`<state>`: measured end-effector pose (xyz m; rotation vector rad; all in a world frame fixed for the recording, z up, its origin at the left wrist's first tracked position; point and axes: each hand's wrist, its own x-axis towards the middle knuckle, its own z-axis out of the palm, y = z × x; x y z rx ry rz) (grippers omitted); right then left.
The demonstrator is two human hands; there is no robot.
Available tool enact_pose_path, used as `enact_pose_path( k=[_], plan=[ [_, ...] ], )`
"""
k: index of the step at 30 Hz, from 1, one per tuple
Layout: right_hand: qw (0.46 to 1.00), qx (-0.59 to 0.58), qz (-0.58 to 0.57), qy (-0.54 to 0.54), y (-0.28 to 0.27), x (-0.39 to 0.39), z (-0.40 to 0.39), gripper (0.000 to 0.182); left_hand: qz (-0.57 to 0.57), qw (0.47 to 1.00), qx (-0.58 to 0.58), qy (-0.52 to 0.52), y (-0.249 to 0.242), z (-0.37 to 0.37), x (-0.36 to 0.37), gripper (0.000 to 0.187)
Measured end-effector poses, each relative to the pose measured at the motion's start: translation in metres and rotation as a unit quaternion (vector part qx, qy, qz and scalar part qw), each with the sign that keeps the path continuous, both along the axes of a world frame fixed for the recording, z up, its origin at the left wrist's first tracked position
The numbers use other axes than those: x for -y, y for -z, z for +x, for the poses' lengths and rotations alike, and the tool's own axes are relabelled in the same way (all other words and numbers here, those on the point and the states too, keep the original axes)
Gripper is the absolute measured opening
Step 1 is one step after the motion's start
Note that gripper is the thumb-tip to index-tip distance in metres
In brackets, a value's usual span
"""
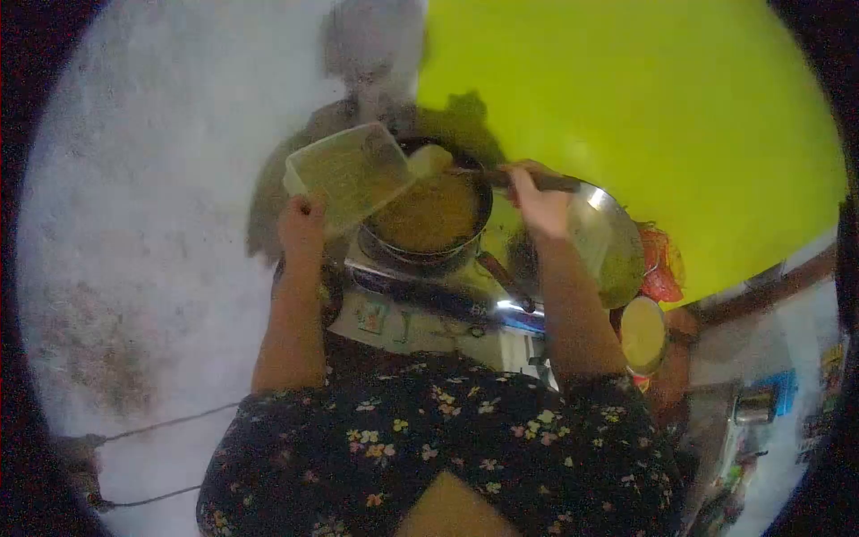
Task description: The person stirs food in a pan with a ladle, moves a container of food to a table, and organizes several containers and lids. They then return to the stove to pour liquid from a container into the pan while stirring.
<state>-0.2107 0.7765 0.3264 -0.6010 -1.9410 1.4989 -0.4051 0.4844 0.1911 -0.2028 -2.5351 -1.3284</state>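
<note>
My left hand (302,225) is closed on the near edge of a pale see-through plastic container (349,170), tilted at the upper left of a dark pan (488,210). Yellow-brown food (428,215) fills the pan, which sits on a portable gas stove (420,291). In my right hand (542,204) is the dark handle of a long cooking spoon (431,161). Its broad pale head lies over the pan's far side, close to the container's right edge. Blur hides whether the two touch and whether the container holds anything.
A large metal lid or pan (608,246) stands right of my right forearm. Beyond it are a red plastic packet (660,264) and a round pale-topped tub (643,334). The pan's handle (506,280) points toward me. A yellow-green wall (626,98) rises behind.
</note>
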Motion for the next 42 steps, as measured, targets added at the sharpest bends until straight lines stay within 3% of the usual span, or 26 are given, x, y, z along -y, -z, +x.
enact_pose_path(
  k=[3, 5, 6, 8, 9, 12, 14, 17, 18, 21, 23, 24, 26, 29, 33, 35, 38, 42],
  plan=[
    [0.981, -0.103, 0.125, -0.102, 0.001, 0.025, -0.013, 0.005, 0.012, 0.997, 0.073, -0.007, -0.021, 0.016, -0.011, 0.034],
    [0.948, -0.226, 0.172, -0.141, 0.014, 0.046, -0.027, 0.009, 0.01, 0.994, 0.109, 0.011, -0.03, 0.023, -0.013, 0.031],
    [0.925, -0.286, 0.193, -0.159, 0.018, 0.049, -0.03, 0.013, 0.066, 0.989, 0.126, 0.041, -0.022, 0.017, -0.014, 0.03],
    [0.919, -0.245, 0.25, -0.18, 0.017, 0.049, -0.029, 0.017, 0.175, 0.967, 0.157, 0.1, 0.003, 0.003, -0.012, 0.03],
    [0.915, -0.223, 0.278, -0.19, 0.017, 0.048, -0.029, 0.018, 0.174, 0.967, 0.164, 0.083, 0.002, 0.004, -0.014, 0.03],
    [0.923, -0.293, 0.174, -0.177, 0.038, 0.032, -0.034, 0.015, 0.188, 0.965, 0.172, 0.057, -0.002, 0.008, -0.016, 0.03],
    [0.938, -0.275, 0.206, -0.055, 0.04, 0.022, -0.022, 0.013, 0.213, 0.961, 0.163, 0.072, -0.002, 0.011, -0.014, 0.03],
    [0.941, -0.298, 0.161, 0.014, 0.049, -0.007, -0.013, 0.008, 0.043, 0.992, 0.108, 0.058, 0.022, -0.012, -0.001, 0.032],
    [0.94, -0.315, 0.13, 0.018, 0.053, -0.018, -0.011, 0.006, 0.053, 0.992, 0.1, 0.056, 0.011, -0.003, -0.002, 0.033],
    [0.976, -0.126, 0.166, 0.059, 0.06, -0.033, 0.008, 0.005, 0.113, 0.988, 0.086, 0.055, -0.015, 0.02, -0.006, 0.035],
    [0.996, -0.045, 0.057, 0.043, 0.064, -0.028, 0.011, 0.009, 0.193, 0.975, 0.087, 0.063, 0.009, 0.003, -0.003, 0.04],
    [0.999, -0.004, 0.001, 0.035, 0.066, -0.025, 0.012, 0.011, 0.127, 0.99, 0.046, 0.049, 0.009, 0.001, -0.001, 0.04],
    [1.0, 0.011, -0.001, 0.0, 0.079, -0.019, 0.012, 0.013, -0.006, 0.999, -0.037, 0.02, 0.01, -0.001, 0.003, 0.04],
    [1.0, -0.007, 0.013, -0.013, 0.122, -0.023, 0.001, 0.019, -0.037, 0.998, 0.06, 0.003, -0.001, -0.002, 0.002, 0.033],
    [0.997, 0.041, 0.053, -0.039, 0.131, -0.024, 0.001, 0.024, -0.015, 0.999, 0.04, -0.002, -0.01, 0.008, -0.001, 0.037],
    [0.999, 0.053, -0.008, -0.002, 0.13, -0.018, 0.0, 0.012, -0.036, 0.999, 0.021, -0.005, -0.025, 0.023, -0.004, 0.035],
    [0.995, 0.061, -0.071, 0.019, 0.121, -0.009, 0.001, 0.012, -0.049, 0.998, -0.042, -0.002, -0.024, 0.022, -0.003, 0.035],
    [0.998, 0.005, -0.061, -0.021, 0.127, -0.017, 0.004, 0.02, -0.062, 0.997, 0.031, -0.035, -0.024, 0.019, -0.002, 0.034]
  ],
)
